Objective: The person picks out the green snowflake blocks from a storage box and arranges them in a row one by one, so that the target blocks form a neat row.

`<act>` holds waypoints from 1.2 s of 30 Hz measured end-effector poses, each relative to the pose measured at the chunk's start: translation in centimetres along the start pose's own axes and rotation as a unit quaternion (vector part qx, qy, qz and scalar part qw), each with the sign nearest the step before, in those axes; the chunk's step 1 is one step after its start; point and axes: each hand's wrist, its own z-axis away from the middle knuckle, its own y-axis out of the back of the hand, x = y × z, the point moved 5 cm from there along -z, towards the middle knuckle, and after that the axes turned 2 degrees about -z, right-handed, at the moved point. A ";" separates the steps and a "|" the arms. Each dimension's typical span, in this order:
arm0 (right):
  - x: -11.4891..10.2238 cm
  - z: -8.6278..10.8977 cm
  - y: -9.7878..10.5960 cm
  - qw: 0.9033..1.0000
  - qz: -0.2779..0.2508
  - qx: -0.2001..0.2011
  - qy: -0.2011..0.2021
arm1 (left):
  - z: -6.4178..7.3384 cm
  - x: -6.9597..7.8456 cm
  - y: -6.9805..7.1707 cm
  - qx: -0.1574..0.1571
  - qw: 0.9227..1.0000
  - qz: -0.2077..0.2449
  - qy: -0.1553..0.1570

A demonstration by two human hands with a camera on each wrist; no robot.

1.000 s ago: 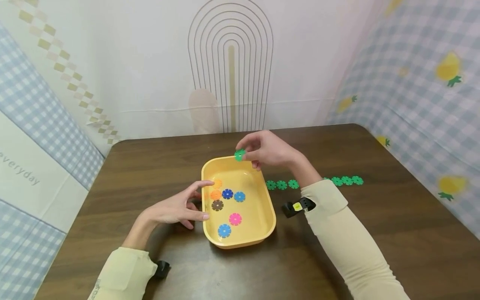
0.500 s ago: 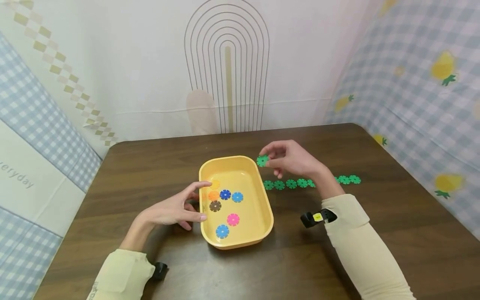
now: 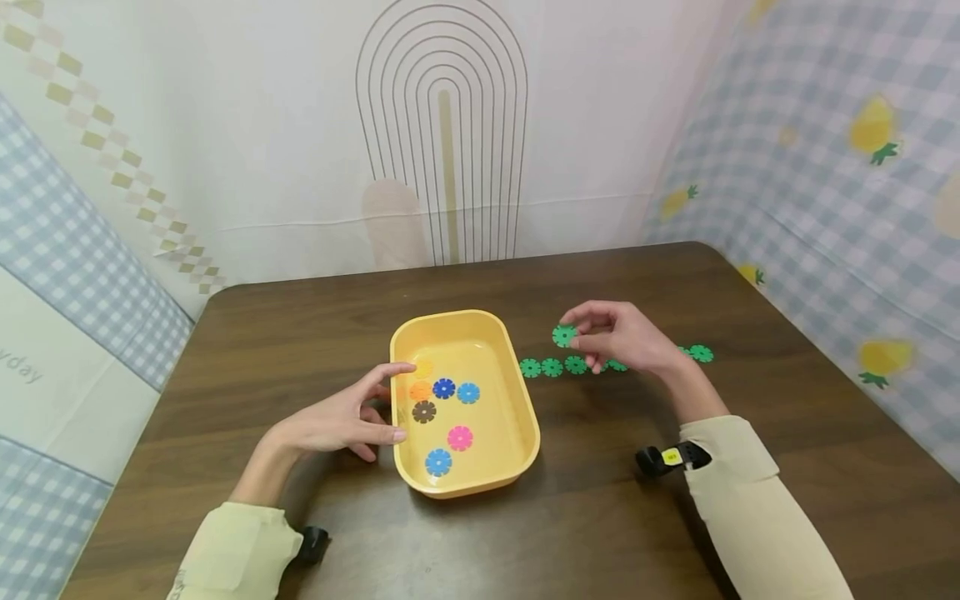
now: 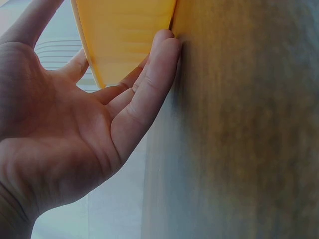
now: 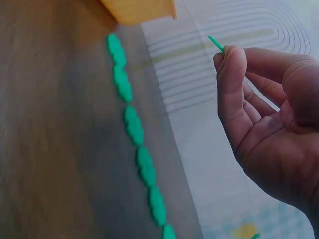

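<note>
Between thumb and fingertips, my right hand point(image 3: 622, 335) pinches a green snowflake disc point(image 3: 563, 337) above the table. In the right wrist view the disc point(image 5: 215, 43) shows edge-on. Below and beside this hand, a row of green snowflake discs point(image 3: 552, 367) lies on the table, partly hidden by the hand and wrist. My left hand point(image 3: 330, 421) holds the left side of a yellow tray point(image 3: 528, 417), thumb and forefinger over the rim. Its other fingers point(image 4: 149, 89) lie against the tray's outer wall in the left wrist view.
Inside the tray lie loose snowflake discs: a pink one point(image 3: 461, 438), a brown one point(image 3: 423, 412), a dark blue one point(image 3: 444, 388), plus light blue, orange and yellow ones. The dark wooden table point(image 3: 480, 542) ends at a patterned cloth backdrop point(image 3: 585, 125).
My right hand has carried the green disc from over the tray's far rim rightward and toward me, to above the green row. The left hand stays on the tray; the view shifts slightly.
</note>
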 end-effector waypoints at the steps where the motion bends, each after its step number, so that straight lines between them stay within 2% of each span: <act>1: 0.3 0.2 0.2 1.000 -0.007 0.002 -0.004 | 0.0 0.0 0.0 -0.001 1.000 0.001 0.000; 5: 1.5 1.1 1.0 0.999 -0.028 0.015 -0.016 | 0.0 0.0 0.1 0.000 1.000 0.000 -0.003; 15: 3.5 3.2 3.7 0.998 -0.040 0.040 -0.014 | 0.1 -0.1 0.1 -0.003 1.000 0.007 -0.006; 23: 5.2 5.0 6.2 0.995 -0.057 0.079 -0.030 | 0.1 -0.1 0.1 -0.002 1.000 0.008 -0.004; 36: 7.3 6.7 9.2 0.988 -0.073 0.128 -0.039 | 0.1 0.0 0.0 -0.004 1.000 0.011 -0.006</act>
